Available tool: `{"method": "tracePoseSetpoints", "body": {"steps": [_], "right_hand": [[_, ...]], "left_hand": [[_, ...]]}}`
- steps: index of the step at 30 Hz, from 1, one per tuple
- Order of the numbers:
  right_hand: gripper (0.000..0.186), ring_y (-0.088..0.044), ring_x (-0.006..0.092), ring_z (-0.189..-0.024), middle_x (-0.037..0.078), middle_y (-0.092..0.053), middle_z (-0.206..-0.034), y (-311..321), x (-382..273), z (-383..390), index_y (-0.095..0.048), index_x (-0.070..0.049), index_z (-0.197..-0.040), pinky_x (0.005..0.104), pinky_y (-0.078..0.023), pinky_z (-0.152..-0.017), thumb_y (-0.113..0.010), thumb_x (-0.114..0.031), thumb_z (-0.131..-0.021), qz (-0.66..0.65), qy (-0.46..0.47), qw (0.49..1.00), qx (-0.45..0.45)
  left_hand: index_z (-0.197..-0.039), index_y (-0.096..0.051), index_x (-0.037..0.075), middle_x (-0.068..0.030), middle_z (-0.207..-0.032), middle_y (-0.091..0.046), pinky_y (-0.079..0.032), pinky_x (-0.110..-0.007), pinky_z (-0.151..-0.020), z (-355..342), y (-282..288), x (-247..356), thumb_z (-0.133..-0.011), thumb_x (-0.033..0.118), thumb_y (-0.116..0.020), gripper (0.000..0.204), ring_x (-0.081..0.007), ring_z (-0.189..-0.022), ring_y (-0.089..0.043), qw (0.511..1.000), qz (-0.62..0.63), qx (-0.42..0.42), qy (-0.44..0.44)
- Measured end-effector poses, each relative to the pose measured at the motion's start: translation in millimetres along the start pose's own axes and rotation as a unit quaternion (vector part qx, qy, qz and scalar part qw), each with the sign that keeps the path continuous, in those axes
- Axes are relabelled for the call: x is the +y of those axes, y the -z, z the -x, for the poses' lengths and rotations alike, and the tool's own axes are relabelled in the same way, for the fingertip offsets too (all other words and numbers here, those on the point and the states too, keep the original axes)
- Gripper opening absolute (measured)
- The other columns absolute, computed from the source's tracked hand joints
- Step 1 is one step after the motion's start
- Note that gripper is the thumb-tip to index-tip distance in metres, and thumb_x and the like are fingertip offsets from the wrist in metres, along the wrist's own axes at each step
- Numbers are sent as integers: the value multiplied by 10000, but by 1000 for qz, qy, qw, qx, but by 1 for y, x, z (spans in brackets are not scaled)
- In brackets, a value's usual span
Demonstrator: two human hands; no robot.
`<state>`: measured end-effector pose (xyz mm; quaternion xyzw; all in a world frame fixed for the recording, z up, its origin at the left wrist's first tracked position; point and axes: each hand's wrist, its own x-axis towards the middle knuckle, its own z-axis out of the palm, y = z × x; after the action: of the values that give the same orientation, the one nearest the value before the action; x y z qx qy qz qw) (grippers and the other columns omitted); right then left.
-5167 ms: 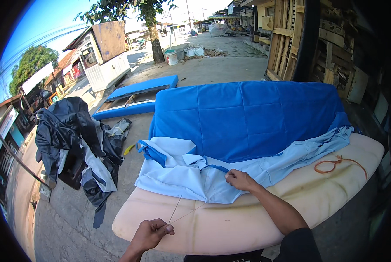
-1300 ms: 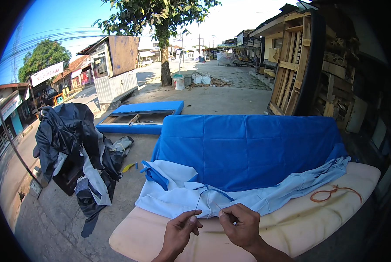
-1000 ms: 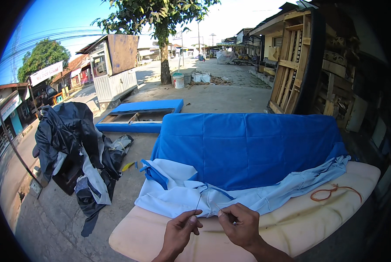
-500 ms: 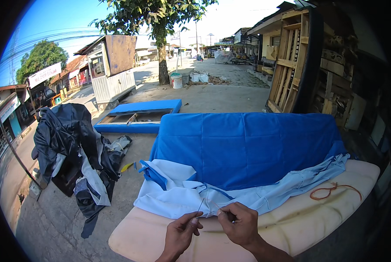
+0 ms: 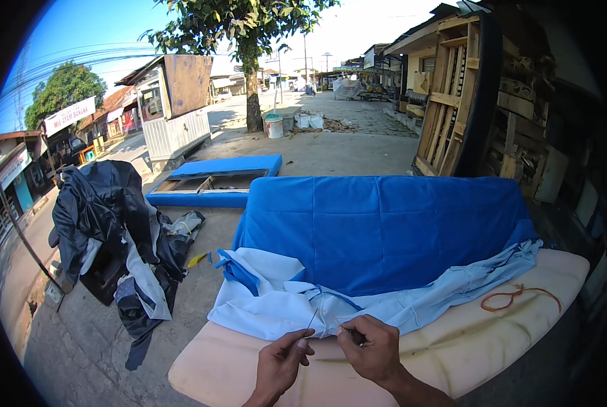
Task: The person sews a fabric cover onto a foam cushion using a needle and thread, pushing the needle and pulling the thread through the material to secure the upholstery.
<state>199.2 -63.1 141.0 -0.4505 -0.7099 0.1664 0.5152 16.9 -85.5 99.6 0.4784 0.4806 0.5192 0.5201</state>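
My left hand (image 5: 283, 364) pinches a thin, long needle (image 5: 312, 319) between thumb and fingers, its tip pointing up. Close beside it, my right hand (image 5: 371, 349) has thumb and forefinger pressed together; what they hold is too fine to make out, perhaps thread. Both hands are over the near part of a cream foam slab (image 5: 229, 356). Just beyond them lies the pale underside of a cloth cover (image 5: 262, 315), bunched across the foam. The cover's blue quilted face (image 5: 385, 230) rises behind it. An orange cord (image 5: 514, 296) lies looped on the foam at right.
On the left a heap of black sheeting (image 5: 103, 203) rests on the concrete, a yellow-handled tool (image 5: 196, 260) close by. A blue-covered frame (image 5: 232, 163) lies behind. At right a wooden slatted frame (image 5: 446, 102) stands upright. Farther back are a tree (image 5: 251, 88) and white bucket (image 5: 274, 127).
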Motion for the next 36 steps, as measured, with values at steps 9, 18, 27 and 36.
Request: {"method": "tracePoseSetpoints", "body": {"steps": [9,18,27,36], "right_hand": [[81,-600,154,-528,58,-592,-652,-1,-1,1,-665,-33,-796,296,-476,-493,-714,-80,-840,-9,19,999,-40],[57,-598,108,-539,71,-632,-670,-4,5,3,-707,8,-817,266,-463,-509,-722,-47,-821,-8,16,998,-62],[62,-569,85,-528,67,-647,-672,-4,7,4,-706,3,-822,263,-440,-493,-718,-56,-834,-48,21,997,-55],[144,-598,136,-517,97,-691,-710,1,0,4,-729,-24,-951,289,-471,-495,-712,-155,-892,-23,-31,999,-34]], "left_hand": [[-1207,-674,-13,-73,-836,-695,-504,-241,-686,1,-3,2,-1015,129,-577,258,-98,-726,-610,998,-46,36,-33],[-1198,-692,18,-70,-867,-707,-519,-248,-675,-1,0,-3,-1009,132,-581,247,-100,-763,-636,997,-64,36,-26],[-1184,-710,44,-71,-885,-721,-533,-256,-673,-2,2,-9,-1005,140,-585,238,-103,-786,-657,995,-74,44,-42],[-1184,-708,41,-72,-880,-724,-534,-256,-676,-1,1,-10,-1008,145,-582,240,-104,-780,-655,995,-83,41,-36]]}}
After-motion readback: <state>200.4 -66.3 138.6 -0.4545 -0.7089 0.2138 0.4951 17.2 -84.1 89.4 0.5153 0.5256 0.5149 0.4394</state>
